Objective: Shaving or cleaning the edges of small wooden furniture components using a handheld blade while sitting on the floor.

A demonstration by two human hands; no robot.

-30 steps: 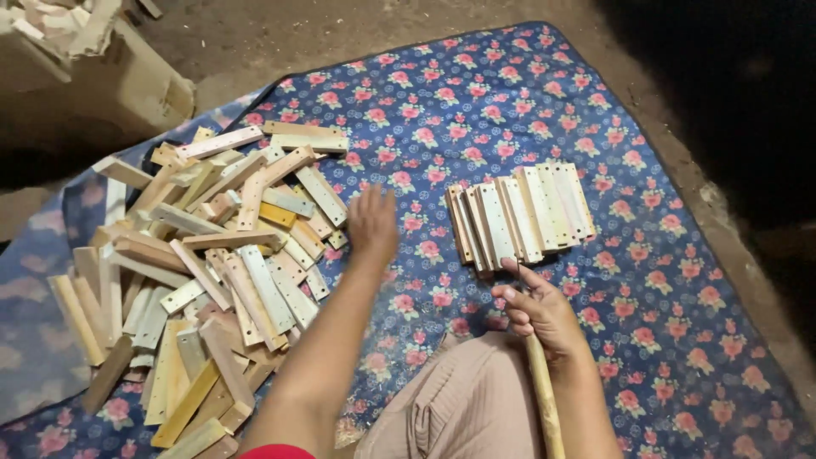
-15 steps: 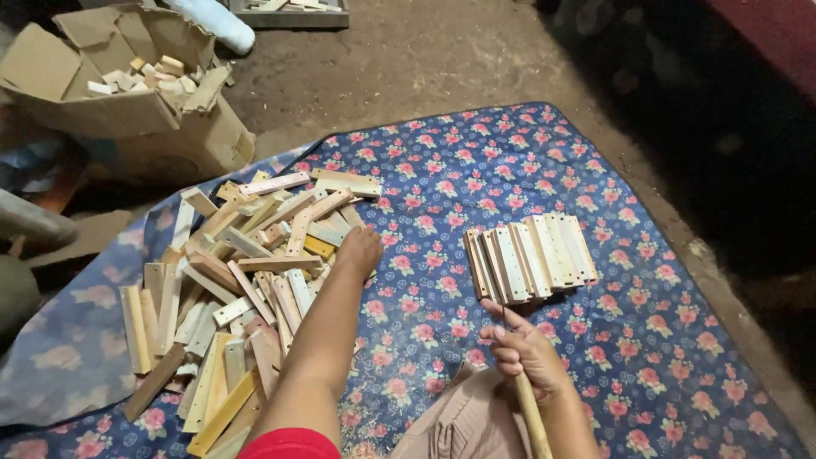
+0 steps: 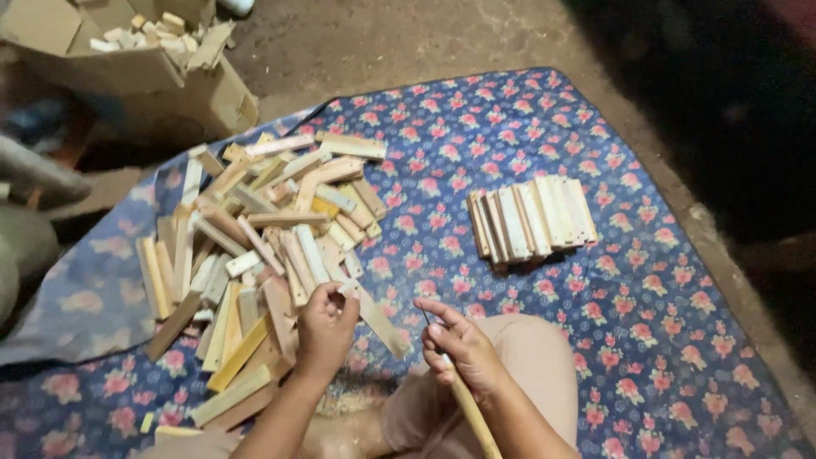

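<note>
Dirt floor, blue floral cloth (image 3: 595, 340) spread over it as the work surface. Right hand (image 3: 463, 348) closed around a thin wooden-handled tool (image 3: 467, 408), long axis running from the lap up toward the cloth, tip forward; looks held ready for working. Left hand (image 3: 325, 323) pinched shut on one small pale wood strip (image 3: 347, 287) at the near edge of the loose heap of wood strips (image 3: 255, 246). Further out, a tidy row of flat wood slats (image 3: 531, 217), long axes pointing away. Cardboard box of offcuts (image 3: 153, 68) at far left.
</note>
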